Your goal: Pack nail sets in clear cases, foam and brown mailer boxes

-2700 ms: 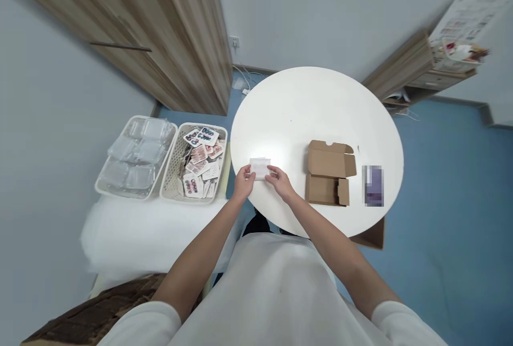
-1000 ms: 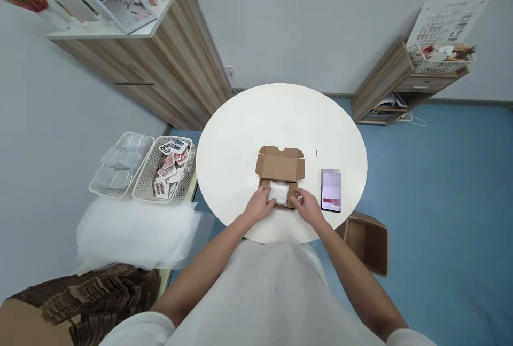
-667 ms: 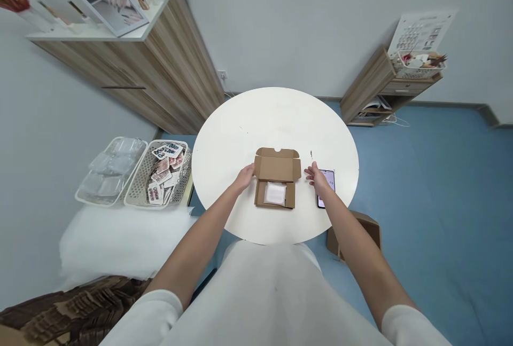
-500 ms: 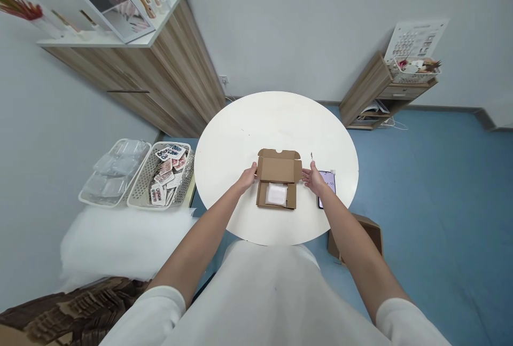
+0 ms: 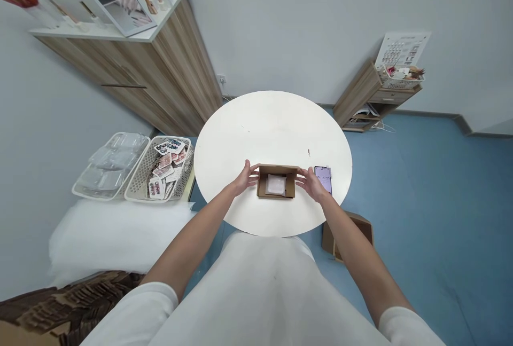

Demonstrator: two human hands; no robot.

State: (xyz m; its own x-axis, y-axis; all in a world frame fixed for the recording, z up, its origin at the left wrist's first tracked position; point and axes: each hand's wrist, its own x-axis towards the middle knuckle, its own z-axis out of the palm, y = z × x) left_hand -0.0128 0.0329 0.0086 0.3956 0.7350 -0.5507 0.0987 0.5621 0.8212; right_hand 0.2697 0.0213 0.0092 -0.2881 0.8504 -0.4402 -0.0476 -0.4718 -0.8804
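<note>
A small brown cardboard box (image 5: 276,196) stands on the round white table (image 5: 268,122), with its lid raised along the far side. Inside the box lies a flat, pale packet (image 5: 276,184) in clear wrapping. My left hand (image 5: 243,179) is at the box's left side, thumb apart and fingers spread, with fingertips at the corner of the lid. On the opposite side, my right hand (image 5: 311,183) has its fingers stretched out against the right edge. Just beyond that hand, a phone (image 5: 324,178) showing a timer lies partly behind my wrist.
Left of the table are a basket of printed cards (image 5: 166,170) and a basket of clear plastic packs (image 5: 114,167). White sheeting (image 5: 120,234) and stacked brown cardboard (image 5: 76,303) lie nearer me. An open carton (image 5: 352,234) sits on the floor at right.
The box's lid, lying back flat before, now stands up from the far edge. Both hands have stayed at the box's sides, with the fingers shifted along it. The view has shifted slightly.
</note>
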